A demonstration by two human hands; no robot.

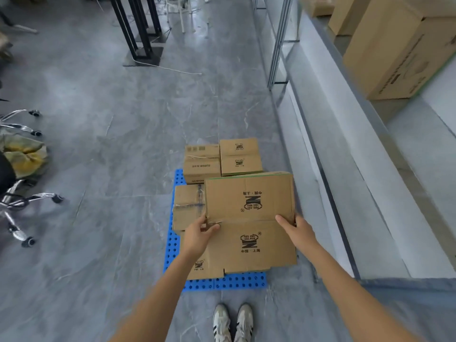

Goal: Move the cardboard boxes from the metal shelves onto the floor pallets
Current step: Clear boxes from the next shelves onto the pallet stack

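A large cardboard box with printed logos is over the blue floor pallet. My left hand grips its left edge, thumb on top. My right hand holds its right edge, thumb lying across the top. Three smaller boxes are on the pallet beyond it: a taped one at the left, a SUPOR box behind, and a logo box beside that. More boxes stand on the metal shelf at the right.
The shelf frame runs along the right side close to the pallet. Office chair bases and a yellow-green bag sit at the left. A black stand with a white cable is farther back. My shoes are just before the pallet.
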